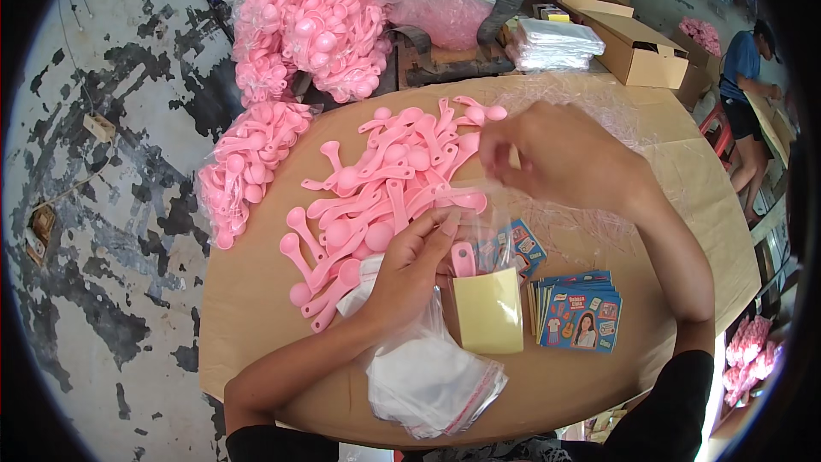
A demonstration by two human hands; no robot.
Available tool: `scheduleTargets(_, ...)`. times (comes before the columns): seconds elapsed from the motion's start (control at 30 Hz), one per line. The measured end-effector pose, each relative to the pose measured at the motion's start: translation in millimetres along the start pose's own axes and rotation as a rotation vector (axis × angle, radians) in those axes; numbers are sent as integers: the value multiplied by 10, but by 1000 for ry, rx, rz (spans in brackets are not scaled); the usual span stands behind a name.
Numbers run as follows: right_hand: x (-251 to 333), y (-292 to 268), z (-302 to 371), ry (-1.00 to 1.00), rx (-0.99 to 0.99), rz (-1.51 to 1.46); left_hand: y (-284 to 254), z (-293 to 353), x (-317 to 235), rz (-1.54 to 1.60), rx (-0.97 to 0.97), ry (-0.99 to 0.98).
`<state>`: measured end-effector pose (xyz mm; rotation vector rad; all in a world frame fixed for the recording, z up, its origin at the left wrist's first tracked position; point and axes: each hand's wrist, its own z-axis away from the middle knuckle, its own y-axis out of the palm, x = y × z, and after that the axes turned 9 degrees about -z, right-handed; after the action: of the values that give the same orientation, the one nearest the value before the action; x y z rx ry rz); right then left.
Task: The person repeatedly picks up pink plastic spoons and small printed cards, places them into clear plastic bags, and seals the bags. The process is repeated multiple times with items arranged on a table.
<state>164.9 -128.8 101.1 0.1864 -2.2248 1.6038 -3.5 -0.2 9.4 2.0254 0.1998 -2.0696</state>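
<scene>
My left hand (pixel 409 265) pinches a clear plastic bag (pixel 505 248) near its top. Inside the bag sit a pale yellow card (pixel 487 312) and a pink spoon, whose handle (pixel 463 260) shows above the card. Over the far side of the bag, my right hand (pixel 573 158) is raised with its fingers curled together, slightly blurred; whatever is between them cannot be made out. Loose pink spoons (pixel 376 192) lie heaped beyond my left hand. Below that hand rests a pile of flat clear bags (pixel 432 376). Blue printed cards (pixel 581 316) are stacked to the right of the held bag.
Bulging bags of pink spoons (pixel 312 30) stand at the table's far left edge. Thin clear plastic strips (pixel 590 120) are scattered beyond my right hand. Cardboard boxes (pixel 637 43) and packed clear bags (pixel 556 44) sit at the back. Another person (pixel 744 85) works at far right.
</scene>
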Motion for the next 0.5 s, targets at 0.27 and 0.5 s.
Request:
scheduleTargets(0.27,113,224,50,-383,-109,157,42,37,-17,-49,9,63)
scheduleTargets(0.5,108,275,5,-389,38,228,-6,30,67,-154,35,24)
